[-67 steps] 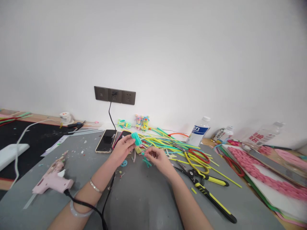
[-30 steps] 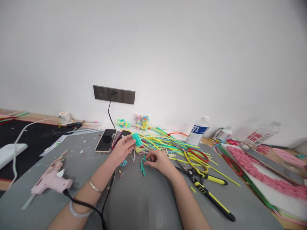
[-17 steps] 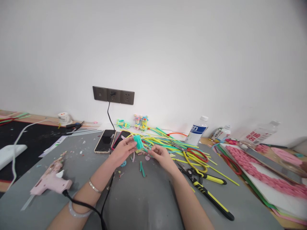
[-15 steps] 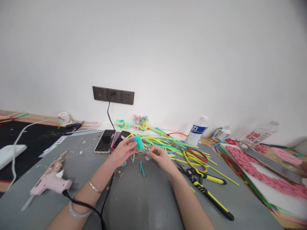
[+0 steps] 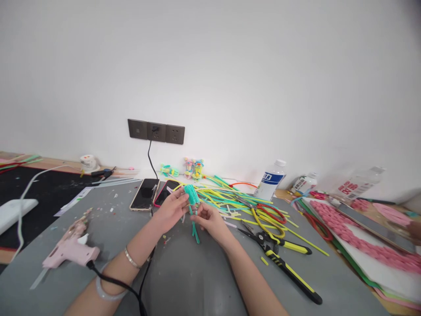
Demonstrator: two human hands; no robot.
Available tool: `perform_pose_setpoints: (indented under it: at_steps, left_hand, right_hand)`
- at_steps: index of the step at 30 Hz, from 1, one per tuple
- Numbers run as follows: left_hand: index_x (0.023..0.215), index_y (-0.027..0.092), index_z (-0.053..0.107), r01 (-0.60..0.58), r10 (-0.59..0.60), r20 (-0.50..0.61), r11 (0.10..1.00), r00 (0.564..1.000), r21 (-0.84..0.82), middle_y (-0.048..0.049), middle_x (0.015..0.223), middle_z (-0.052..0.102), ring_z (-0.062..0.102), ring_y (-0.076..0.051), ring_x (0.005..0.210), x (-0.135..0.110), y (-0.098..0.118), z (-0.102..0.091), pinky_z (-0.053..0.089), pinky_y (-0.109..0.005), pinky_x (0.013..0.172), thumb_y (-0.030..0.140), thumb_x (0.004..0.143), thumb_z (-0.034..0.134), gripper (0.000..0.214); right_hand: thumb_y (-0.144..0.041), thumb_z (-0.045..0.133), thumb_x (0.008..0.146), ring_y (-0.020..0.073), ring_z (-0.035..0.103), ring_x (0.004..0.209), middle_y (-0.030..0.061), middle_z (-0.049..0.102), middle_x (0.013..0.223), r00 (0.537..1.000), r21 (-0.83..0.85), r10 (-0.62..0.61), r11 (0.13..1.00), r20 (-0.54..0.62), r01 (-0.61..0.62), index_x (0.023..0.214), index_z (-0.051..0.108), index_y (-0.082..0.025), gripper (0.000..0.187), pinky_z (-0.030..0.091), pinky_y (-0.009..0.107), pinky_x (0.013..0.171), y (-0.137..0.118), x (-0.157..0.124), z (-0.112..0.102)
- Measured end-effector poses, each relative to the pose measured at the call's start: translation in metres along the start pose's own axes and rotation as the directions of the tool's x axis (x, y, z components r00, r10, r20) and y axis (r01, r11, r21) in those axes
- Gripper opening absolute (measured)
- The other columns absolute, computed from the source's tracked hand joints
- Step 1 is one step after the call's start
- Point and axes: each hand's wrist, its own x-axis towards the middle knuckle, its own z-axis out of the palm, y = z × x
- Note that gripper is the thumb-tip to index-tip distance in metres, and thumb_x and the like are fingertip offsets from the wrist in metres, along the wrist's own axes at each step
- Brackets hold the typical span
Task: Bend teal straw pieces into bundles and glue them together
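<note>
My left hand [image 5: 170, 211] is closed on a small teal bundle of short fuzzy stick pieces [image 5: 191, 194], held upright above the grey mat [image 5: 184, 281]. My right hand [image 5: 208, 220] is right beside it, its fingertips pinched on a short teal stick piece [image 5: 190, 211] just under the bundle. More short teal pieces [image 5: 196, 232] lie on the mat below my hands. A pile of long yellow, green and teal sticks [image 5: 230, 199] spreads out behind my right hand.
Two phones [image 5: 144, 193] lie behind my left hand. A pink glue gun [image 5: 67, 252] with a black cord sits at left. Yellow-handled pliers [image 5: 285, 268] and scissors [image 5: 266, 215] lie at right, past them a water bottle [image 5: 271, 179] and a board of pink pieces [image 5: 355, 237].
My right hand lifted off the mat with a short teal piece and came up to the bundle in my left hand. The left hand shifted the bundle slightly right.
</note>
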Motion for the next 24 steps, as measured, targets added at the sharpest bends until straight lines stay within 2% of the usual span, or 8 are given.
perform_pose_setpoints:
  at_steps: [5,10,13,16,18,21,24]
  left_hand:
    - [0.091,0.016,0.067,0.002,0.000,0.084,0.999,0.996,-0.033,-0.0051,0.088,0.074,0.070,-0.018,0.082,-0.004,-0.001,0.009,0.051,-0.025,0.069,0.028,0.075,0.083,0.026]
    - [0.094,0.016,0.068,0.034,-0.031,0.126,0.999,0.992,-0.019,-0.0063,0.091,0.074,0.070,-0.018,0.080,-0.008,-0.002,0.014,0.052,-0.024,0.066,0.027,0.074,0.083,0.028]
    - [0.101,0.017,0.068,0.065,-0.067,0.176,0.998,0.982,0.015,-0.0084,0.096,0.074,0.071,-0.020,0.076,-0.009,-0.004,0.013,0.053,-0.026,0.057,0.030,0.077,0.081,0.031]
    - [0.105,0.018,0.067,0.074,-0.077,0.202,0.997,0.976,0.021,-0.0078,0.094,0.074,0.067,-0.017,0.061,-0.010,-0.005,0.013,0.051,-0.026,0.048,0.033,0.078,0.079,0.033]
    - [0.100,0.017,0.067,0.049,-0.047,0.174,0.999,0.984,-0.004,-0.0067,0.091,0.074,0.066,-0.015,0.060,-0.010,-0.004,0.014,0.051,-0.024,0.049,0.032,0.077,0.080,0.031]
    - [0.095,0.017,0.067,0.003,0.001,0.102,0.999,0.995,-0.039,-0.0055,0.090,0.074,0.070,-0.017,0.075,-0.008,-0.002,0.014,0.054,-0.023,0.061,0.031,0.073,0.083,0.031]
    - [0.096,0.017,0.067,-0.003,0.006,0.082,0.999,0.997,-0.038,-0.0049,0.090,0.074,0.071,-0.019,0.085,-0.007,-0.002,0.013,0.055,-0.025,0.069,0.032,0.073,0.084,0.032]
  right_hand:
    - [-0.043,0.088,0.058,0.0061,0.042,0.040,-0.0093,0.050,0.051,0.996,0.026,0.083,0.996,0.035,-0.084,0.063,0.046,-0.021,0.048,0.032,0.021,0.040,-0.006,-0.004,0.009]
    - [-0.043,0.086,0.061,0.0066,0.045,0.038,-0.0083,0.054,0.047,0.983,0.030,0.183,0.983,0.021,-0.184,0.070,0.053,-0.019,0.041,0.031,0.019,0.039,-0.009,-0.008,0.013]
    - [-0.041,0.086,0.063,0.0070,0.048,0.036,-0.0069,0.058,0.048,0.978,0.121,0.197,0.972,0.063,-0.203,0.074,0.056,-0.019,0.039,0.033,0.019,0.038,-0.009,-0.009,0.013]
    - [-0.042,0.087,0.063,0.0087,0.057,0.041,-0.0035,0.064,0.053,0.969,0.256,0.210,0.937,0.129,-0.238,0.077,0.058,-0.018,0.040,0.041,0.018,0.041,-0.008,-0.010,0.012]
    - [-0.041,0.088,0.064,0.0109,0.066,0.050,-0.0001,0.070,0.061,0.964,0.327,0.214,0.910,0.155,-0.254,0.081,0.060,-0.016,0.041,0.049,0.018,0.049,-0.008,-0.010,0.011]
    - [-0.040,0.087,0.067,0.0130,0.074,0.066,0.0042,0.076,0.075,0.966,0.379,0.205,0.891,0.156,-0.250,0.087,0.060,-0.016,0.041,0.054,0.018,0.059,-0.008,-0.010,0.010]
    - [-0.045,0.085,0.068,0.0128,0.074,0.065,0.0041,0.076,0.073,0.973,0.365,0.193,0.903,0.128,-0.227,0.084,0.058,-0.017,0.042,0.054,0.017,0.058,-0.007,-0.010,0.011]
